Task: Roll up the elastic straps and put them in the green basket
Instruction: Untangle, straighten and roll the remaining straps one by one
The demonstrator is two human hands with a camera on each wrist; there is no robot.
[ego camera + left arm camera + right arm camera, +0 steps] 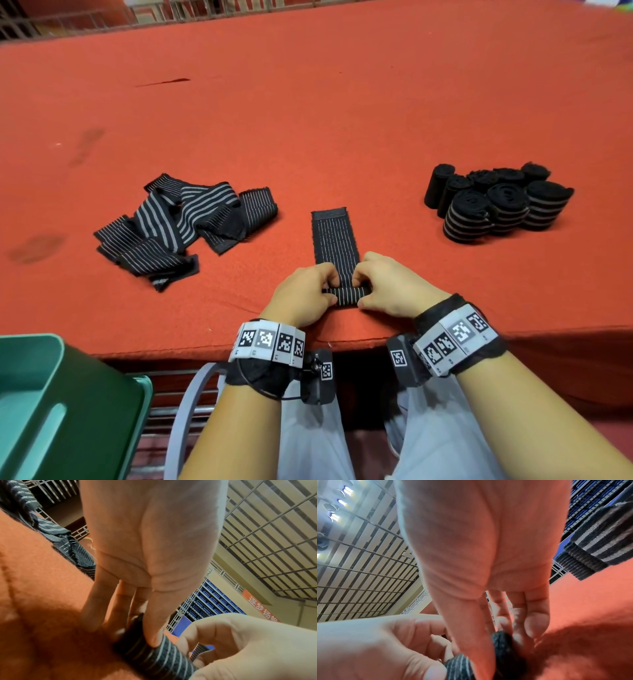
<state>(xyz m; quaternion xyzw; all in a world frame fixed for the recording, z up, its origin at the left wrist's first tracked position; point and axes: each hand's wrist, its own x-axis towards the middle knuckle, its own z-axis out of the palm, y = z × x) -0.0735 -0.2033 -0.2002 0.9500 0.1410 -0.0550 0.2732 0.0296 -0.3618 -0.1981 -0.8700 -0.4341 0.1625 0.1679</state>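
- The strap [335, 240] lies flat on the red surface [342, 120], its near end wound into a small roll [346, 294] by the front edge.
- Left hand [301, 298] and right hand [394, 287] each have their grip clamped on the roll, thumbs near, fingers over the top.
- Loose straps [181, 226] lie heaped to the left.
- Finished rolls [493, 202] stand clustered to the right.
- The green basket [51, 411] sits low left, beside the surface.
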